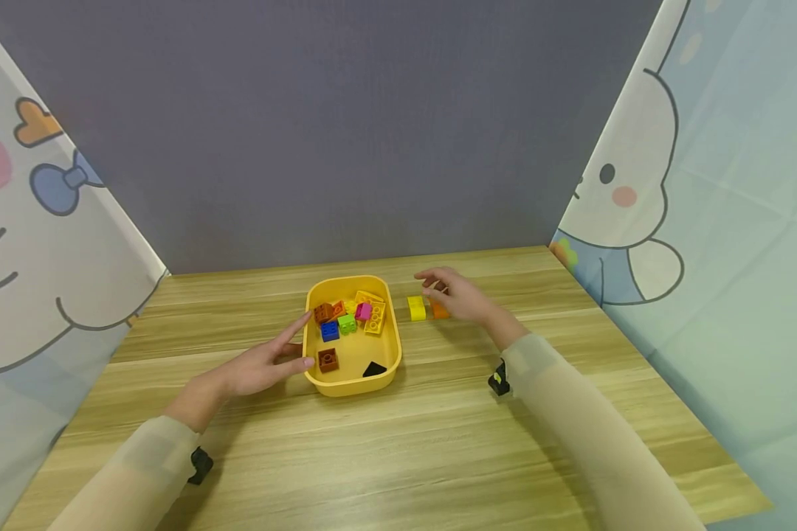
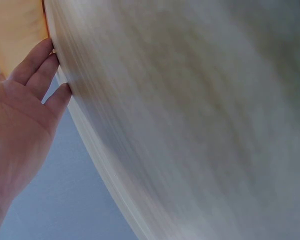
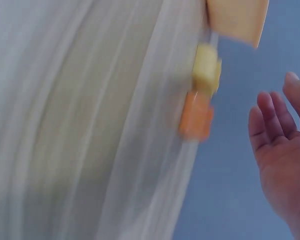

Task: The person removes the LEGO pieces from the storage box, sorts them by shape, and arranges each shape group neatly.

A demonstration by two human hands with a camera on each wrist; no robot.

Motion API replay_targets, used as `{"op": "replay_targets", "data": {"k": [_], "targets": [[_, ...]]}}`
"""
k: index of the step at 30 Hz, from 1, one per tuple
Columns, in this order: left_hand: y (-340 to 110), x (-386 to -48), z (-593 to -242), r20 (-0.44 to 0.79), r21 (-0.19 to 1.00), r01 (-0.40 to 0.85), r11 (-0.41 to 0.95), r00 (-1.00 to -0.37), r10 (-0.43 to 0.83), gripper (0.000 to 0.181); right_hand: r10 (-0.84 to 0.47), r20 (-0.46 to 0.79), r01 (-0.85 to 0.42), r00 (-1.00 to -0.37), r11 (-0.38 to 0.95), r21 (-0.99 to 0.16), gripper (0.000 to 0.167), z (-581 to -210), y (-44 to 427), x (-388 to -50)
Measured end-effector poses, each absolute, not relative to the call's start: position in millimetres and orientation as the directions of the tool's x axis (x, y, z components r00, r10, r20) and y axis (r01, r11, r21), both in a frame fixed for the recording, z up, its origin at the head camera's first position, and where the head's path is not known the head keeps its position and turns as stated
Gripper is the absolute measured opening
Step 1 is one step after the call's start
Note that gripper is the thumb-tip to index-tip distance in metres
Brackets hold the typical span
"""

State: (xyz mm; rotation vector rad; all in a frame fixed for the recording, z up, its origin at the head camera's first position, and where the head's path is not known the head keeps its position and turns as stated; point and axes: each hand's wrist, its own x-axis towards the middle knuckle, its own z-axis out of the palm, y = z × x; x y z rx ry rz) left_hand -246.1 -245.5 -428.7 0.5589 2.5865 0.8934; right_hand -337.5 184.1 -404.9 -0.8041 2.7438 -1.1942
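A yellow plastic bin [image 1: 352, 388] stands on the table with several toy building bricks inside. My left hand [image 1: 255, 370] rests at the bin's left side, its fingers stretched along the rim; in the left wrist view its fingertips touch near the table surface. To the right of the bin sit a yellow brick [image 1: 416, 308] and an orange brick [image 1: 441, 310], side by side. Over the orange brick hovers my right hand [image 1: 463, 297], partly covering it in the head view. The right wrist view shows this hand [image 3: 285, 155] apart from both bricks, holding nothing.
In the bin lie a blue brick [image 1: 330, 331], a light green brick [image 1: 347, 324], a pink brick [image 1: 363, 312], a brown brick [image 1: 328, 360] and a black piece [image 1: 374, 369]. A grey panel [image 1: 359, 147] rises behind the wood-grain table [image 1: 372, 472], with printed cloths either side.
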Motion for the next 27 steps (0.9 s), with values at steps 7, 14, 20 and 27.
{"op": "replay_targets", "data": {"k": [7, 14, 20, 27], "targets": [[-246.3, -246.3, -428.2, -0.189, 0.643, 0.252, 0.723, -0.862, 0.47, 0.093, -0.562, 0.224, -0.552, -0.796, 0.523, -0.65, 0.038, -396.3, 132.6, -332.5], [-246.0, -246.2, -427.6, -0.195, 0.652, 0.246, 0.718, -0.86, 0.472, 0.093, -0.604, 0.179, -0.559, -0.776, 0.53, -0.637, 0.038, -393.2, 84.7, -331.4], [-245.6, -246.1, -427.0, -0.202, 0.663, 0.239, 0.709, -0.856, 0.477, 0.094, -0.652, 0.131, -0.578, -0.747, 0.539, -0.612, 0.039, -399.5, 55.5, -334.0], [-245.9, -245.9, -427.2, -0.209, 0.66, 0.233, 0.715, -0.856, 0.472, 0.093, -0.603, 0.06, -0.579, -0.796, 0.728, -0.368, 0.042, -410.8, 41.0, -335.6]]}}
